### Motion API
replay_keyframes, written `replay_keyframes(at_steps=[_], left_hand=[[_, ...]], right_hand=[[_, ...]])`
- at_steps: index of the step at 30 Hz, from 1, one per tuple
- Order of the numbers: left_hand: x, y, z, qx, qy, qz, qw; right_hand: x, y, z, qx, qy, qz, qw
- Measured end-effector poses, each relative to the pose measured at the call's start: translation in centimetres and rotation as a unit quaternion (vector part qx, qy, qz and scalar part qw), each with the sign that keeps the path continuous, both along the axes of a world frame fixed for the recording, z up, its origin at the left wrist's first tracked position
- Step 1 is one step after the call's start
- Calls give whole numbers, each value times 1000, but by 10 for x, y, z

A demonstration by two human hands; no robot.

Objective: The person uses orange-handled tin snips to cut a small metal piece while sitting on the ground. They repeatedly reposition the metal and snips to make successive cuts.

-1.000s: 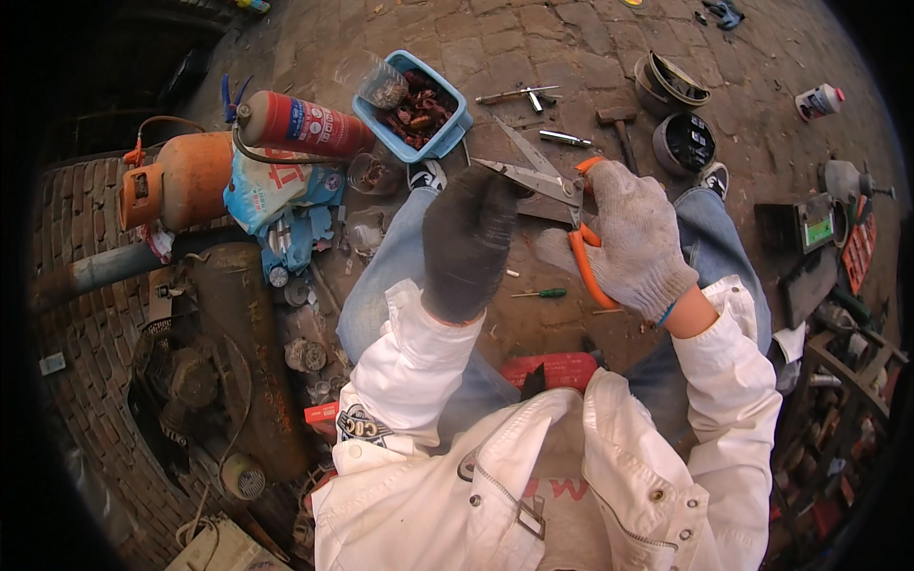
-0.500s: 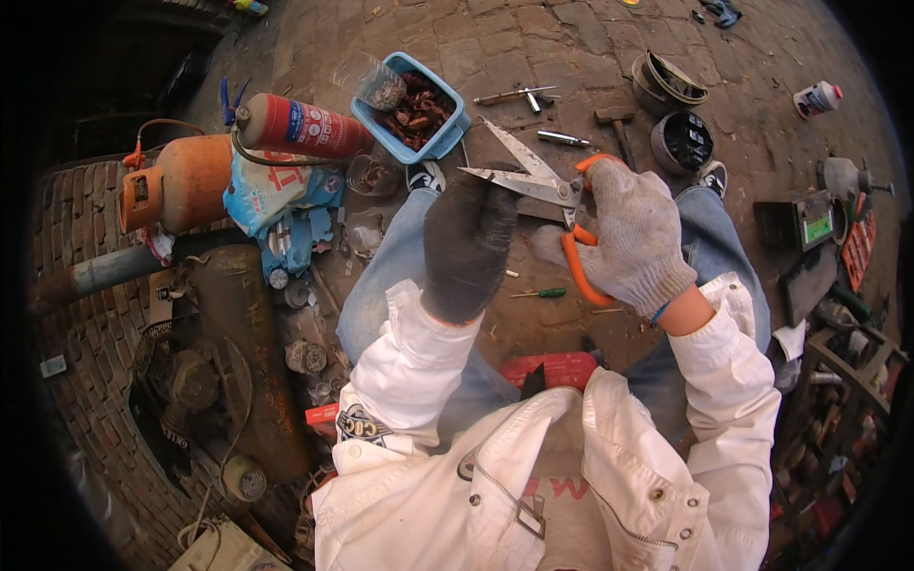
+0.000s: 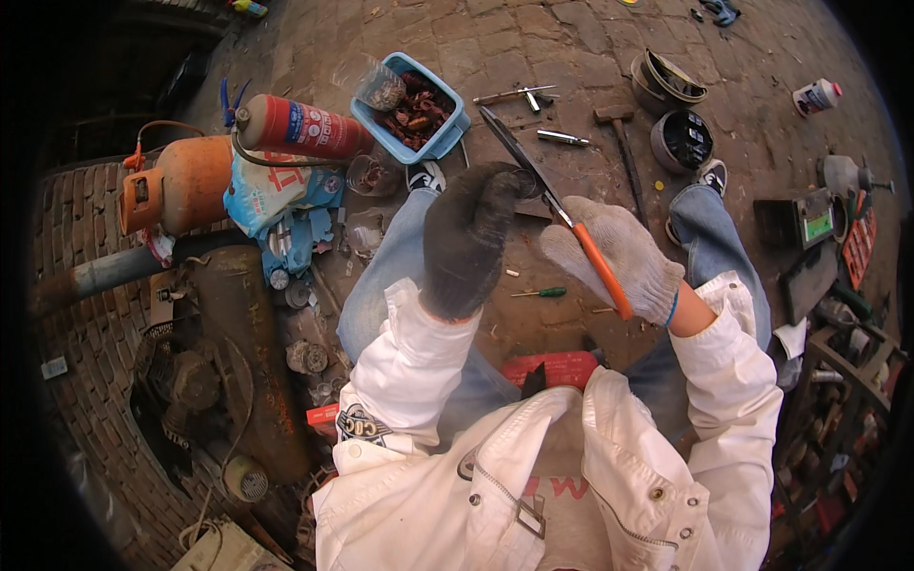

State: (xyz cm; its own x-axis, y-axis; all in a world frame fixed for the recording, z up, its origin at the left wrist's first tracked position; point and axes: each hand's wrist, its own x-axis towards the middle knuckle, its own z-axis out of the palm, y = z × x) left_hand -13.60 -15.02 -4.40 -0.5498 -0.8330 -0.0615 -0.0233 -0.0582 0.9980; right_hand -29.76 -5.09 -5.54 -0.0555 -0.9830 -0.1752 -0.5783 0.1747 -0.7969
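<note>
Large shears with orange handles (image 3: 602,270) are in my right hand (image 3: 624,249), which wears a pale grey knit glove and is closed around them. They are seen nearly edge-on, with the blades (image 3: 519,146) slanting up and away to the left. My left hand (image 3: 466,233), in a black glove, is closed beside the pivot. Its fingertips are at a small dark thing (image 3: 526,185) too unclear to name, and whether they touch the blades is hard to tell. Beneath the hands, a green-handled screwdriver (image 3: 541,292) lies on the brick ground.
Ahead stands a blue basin (image 3: 455,136) of reddish-brown scraps. To the left lie a red fire extinguisher (image 3: 305,127) and an orange gas cylinder (image 3: 181,181). A hammer (image 3: 628,157), metal tools (image 3: 562,138) and dark buckets (image 3: 682,143) are ahead right. A black battery (image 3: 785,222) sits far right.
The shears have turned from flat with blades spread to nearly edge-on. My right hand has turned with them and lowered slightly. My left hand, formerly against the blades, has shifted a little.
</note>
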Motion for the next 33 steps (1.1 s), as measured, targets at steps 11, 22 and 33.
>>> replay_keyframes(at_steps=[11,22,33], left_hand=[[7,-4,-8,-48,-48,-24,997],[7,-5,-13,-97,5,-25,995],[10,-5,-13,-43,-20,-21,999]], right_hand=[[1,-2,2,-157,223,-105,956],[1,-3,0,-167,229,-116,952],[6,0,9,-97,221,-98,966]])
